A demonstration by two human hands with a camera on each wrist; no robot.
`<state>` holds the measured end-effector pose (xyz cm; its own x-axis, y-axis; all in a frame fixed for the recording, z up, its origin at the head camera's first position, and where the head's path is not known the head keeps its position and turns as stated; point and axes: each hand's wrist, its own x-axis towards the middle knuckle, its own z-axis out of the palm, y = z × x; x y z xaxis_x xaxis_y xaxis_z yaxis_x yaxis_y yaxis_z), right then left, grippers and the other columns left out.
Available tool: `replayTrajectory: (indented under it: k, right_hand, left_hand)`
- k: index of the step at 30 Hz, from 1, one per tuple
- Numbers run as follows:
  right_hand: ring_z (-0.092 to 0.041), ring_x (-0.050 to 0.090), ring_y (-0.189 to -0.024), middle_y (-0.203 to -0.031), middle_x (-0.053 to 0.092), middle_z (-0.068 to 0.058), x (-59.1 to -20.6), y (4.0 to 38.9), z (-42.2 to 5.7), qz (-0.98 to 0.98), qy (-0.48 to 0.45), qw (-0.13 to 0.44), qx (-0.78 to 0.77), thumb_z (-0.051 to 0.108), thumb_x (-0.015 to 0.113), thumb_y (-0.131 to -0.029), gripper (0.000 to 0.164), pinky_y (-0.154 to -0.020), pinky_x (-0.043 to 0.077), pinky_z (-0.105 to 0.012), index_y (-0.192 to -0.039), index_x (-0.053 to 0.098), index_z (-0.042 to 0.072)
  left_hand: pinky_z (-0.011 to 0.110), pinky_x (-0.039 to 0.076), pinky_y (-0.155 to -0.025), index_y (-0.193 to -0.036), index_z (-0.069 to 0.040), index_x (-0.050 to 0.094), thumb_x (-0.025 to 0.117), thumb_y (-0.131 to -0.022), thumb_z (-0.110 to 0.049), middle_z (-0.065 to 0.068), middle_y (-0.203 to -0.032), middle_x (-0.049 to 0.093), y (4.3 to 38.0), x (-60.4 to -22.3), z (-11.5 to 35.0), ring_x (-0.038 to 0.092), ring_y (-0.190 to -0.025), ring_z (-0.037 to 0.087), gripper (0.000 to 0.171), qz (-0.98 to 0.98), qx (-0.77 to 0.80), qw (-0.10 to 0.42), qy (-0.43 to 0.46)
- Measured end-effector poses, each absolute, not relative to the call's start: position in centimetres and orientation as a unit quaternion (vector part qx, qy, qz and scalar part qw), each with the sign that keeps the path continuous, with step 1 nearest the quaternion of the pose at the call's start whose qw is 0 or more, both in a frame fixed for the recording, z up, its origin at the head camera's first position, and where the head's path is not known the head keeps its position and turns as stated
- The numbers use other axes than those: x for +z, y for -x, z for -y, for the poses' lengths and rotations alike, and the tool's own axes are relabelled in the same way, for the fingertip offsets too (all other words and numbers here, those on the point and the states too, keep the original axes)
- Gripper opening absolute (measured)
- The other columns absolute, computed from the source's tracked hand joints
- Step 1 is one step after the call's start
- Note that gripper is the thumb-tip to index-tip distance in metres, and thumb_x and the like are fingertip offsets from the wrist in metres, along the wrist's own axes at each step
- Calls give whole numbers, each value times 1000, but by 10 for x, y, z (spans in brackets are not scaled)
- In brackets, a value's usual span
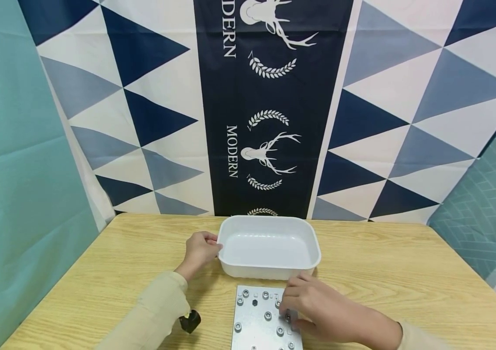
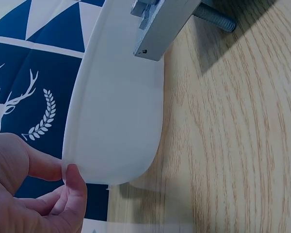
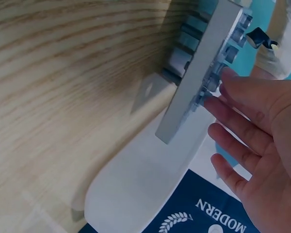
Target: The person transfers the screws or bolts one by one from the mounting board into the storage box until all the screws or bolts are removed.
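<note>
A white plastic basin (image 1: 252, 272) stands on the table. My left hand (image 1: 201, 248) pinches its left rim between thumb and fingers, as the left wrist view also shows. Nearer to me lies a silver metal plate (image 1: 256, 335) set with several hex-socket bolts; their threaded shanks (image 3: 186, 31) stick out underneath and hold it up off the wood. Over the plate's right side, my right hand (image 1: 317, 306) has thumb and index finger on either side of a bolt head (image 3: 212, 82), while its other fingers are spread loosely. Inside the basin, nothing shows.
The wooden table (image 1: 405, 291) ends at a patterned cloth (image 1: 274, 97) hanging close behind the basin. A teal sheet (image 1: 33, 170) hangs at the left. A small black device (image 1: 190, 321) sits at my left sleeve.
</note>
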<state>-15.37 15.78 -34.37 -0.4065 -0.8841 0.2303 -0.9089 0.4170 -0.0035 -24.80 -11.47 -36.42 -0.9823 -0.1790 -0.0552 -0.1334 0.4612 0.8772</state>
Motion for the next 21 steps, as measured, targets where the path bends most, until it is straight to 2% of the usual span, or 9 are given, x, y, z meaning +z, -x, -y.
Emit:
replayTrajectory:
  k: [21]
  right_hand:
    - [0,50,-85,-88,67,18,-352,155,-156,830,-540,128,54,21,83,-71,24,-79,46,-18,-92,71,25]
  left_hand:
    - [21,55,-58,-103,7,65,68,-83,-1,15,-86,66,248,-363,113,62,-69,16,21,855,-509,24,-95]
